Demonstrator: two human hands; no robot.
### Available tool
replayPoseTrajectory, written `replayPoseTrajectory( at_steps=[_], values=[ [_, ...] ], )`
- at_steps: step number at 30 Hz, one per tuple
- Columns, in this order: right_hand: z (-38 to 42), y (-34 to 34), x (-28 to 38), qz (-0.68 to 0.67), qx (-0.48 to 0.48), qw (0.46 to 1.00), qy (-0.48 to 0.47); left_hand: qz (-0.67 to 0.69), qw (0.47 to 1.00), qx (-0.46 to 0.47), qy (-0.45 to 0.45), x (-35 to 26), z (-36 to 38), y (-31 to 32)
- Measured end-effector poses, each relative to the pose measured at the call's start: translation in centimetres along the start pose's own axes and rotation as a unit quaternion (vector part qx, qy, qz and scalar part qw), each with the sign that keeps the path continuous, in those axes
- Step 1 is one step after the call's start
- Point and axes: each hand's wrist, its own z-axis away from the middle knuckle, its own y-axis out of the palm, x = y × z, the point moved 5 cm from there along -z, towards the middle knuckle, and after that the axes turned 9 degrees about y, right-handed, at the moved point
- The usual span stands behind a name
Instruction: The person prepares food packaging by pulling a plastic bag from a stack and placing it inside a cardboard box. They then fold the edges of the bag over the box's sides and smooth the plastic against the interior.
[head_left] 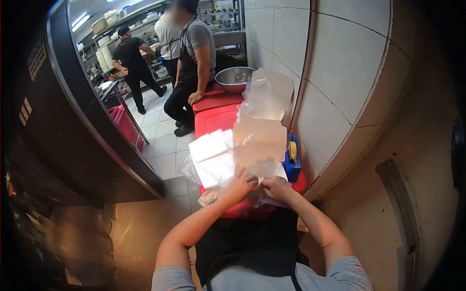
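Observation:
A tan sheet (259, 140), with a shine of clear plastic about its edges, lies on the red lid (208, 121) in front of me. My left hand (244, 184) is closed in a pinch at its near edge. Close beside it, my right hand (277, 189) has its fingers curled on the same edge, thumb turned in toward the left hand. White paper sheets (212, 157) lie to the left of the tan sheet. A blue tape dispenser (292, 160) with a yellowish roll stands just right of it.
Farther back, more tan sheets in clear plastic (269, 92) rest by the tiled wall (347, 63). A metal bowl (235, 77) sits behind them. A person (196, 53) in a grey shirt leans on a red lid; other people stand in the kitchen beyond. A dark door frame (97, 106) is at left.

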Motion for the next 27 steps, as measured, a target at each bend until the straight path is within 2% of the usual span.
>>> replayPoseTrajectory(
  at_steps=[2,5,6,9,10,14,17,18,19,21,22,24,27],
  values=[
    [-0.1,-0.8,0.4,0.017,-0.058,0.998,0.003,-0.041,0.994,-0.093,-0.045,-1.9,-1.6,-4.0],
    [-0.4,-3.9,2.0,-0.023,-0.143,0.989,-0.007,0.031,0.974,-0.2,-0.098,-3.0,-1.9,-7.9],
    [-0.6,-4.7,2.4,-0.043,-0.161,0.986,-0.017,0.067,0.964,-0.245,-0.081,-3.3,-1.6,-8.6],
    [-1.1,-7.1,3.6,-0.102,-0.208,0.972,-0.046,0.243,0.938,-0.235,-0.069,-4.5,-0.6,-7.9],
    [-1.2,-8.2,4.3,-0.117,-0.226,0.965,-0.061,0.157,0.959,-0.235,-0.017,-5.3,-0.7,-8.5],
    [-1.7,-11.2,4.8,-0.136,-0.296,0.945,-0.027,0.043,0.945,-0.321,-0.049,-4.0,-0.1,-8.2],
    [-1.3,-11.4,4.8,-0.06,-0.311,0.948,-0.037,0.122,0.934,-0.322,-0.094,-3.0,0.7,-7.7],
    [-1.1,-11.5,5.2,-0.04,-0.321,0.945,-0.046,0.212,0.928,-0.285,-0.111,-2.9,0.7,-7.0],
    [-0.8,-11.4,5.8,-0.021,-0.33,0.942,-0.054,0.333,0.898,-0.244,-0.154,-3.4,0.8,-6.0],
    [-0.4,-11.0,7.2,-0.003,-0.34,0.938,-0.065,0.554,0.786,-0.147,-0.232,-6.9,0.1,-6.2],
    [-0.3,-10.6,8.1,-0.004,-0.342,0.937,-0.068,0.636,0.695,-0.196,-0.273,-7.7,-0.4,-7.0],
    [0.5,-10.2,9.0,0.006,-0.348,0.934,-0.081,0.76,0.477,-0.283,-0.338,-8.7,-1.0,-7.8],
    [2.3,-9.3,10.7,-0.006,-0.349,0.928,-0.127,0.827,0.321,-0.31,-0.342,-4.5,2.2,-2.7]
  ],
)
